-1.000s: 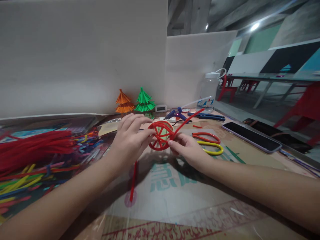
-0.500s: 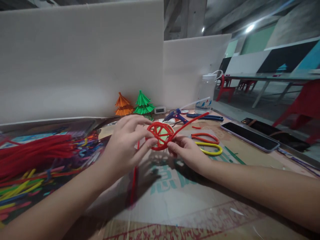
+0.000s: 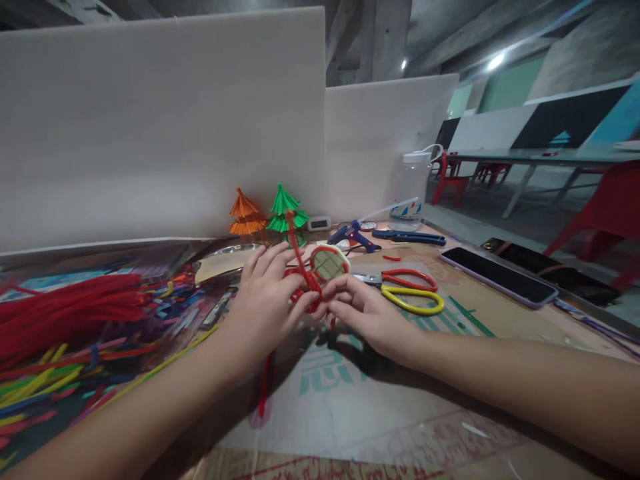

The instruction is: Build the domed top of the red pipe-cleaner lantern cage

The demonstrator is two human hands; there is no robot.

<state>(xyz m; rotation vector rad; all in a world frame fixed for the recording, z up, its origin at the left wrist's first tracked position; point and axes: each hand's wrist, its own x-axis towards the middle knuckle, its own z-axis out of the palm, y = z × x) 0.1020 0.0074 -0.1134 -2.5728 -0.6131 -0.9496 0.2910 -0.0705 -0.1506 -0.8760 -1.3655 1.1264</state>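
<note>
Left hand (image 3: 265,293) and right hand (image 3: 373,317), fingers nearly closed, both pinch the red fuzzy wire (image 3: 313,283); working it seemingly calls for light, steady pressure.

Scissors (image 3: 377,280) block beyond right hand (image 3: 363,312); nearer sheet (image 3: 350,413) lies open.

I see white panels (image 3: 165,133) behind the table; right of them, a long table (image 3: 530,157), red chairs (image 3: 607,212), grey floor (image 3: 505,230) and a glowing ceiling light (image 3: 495,61).
</note>
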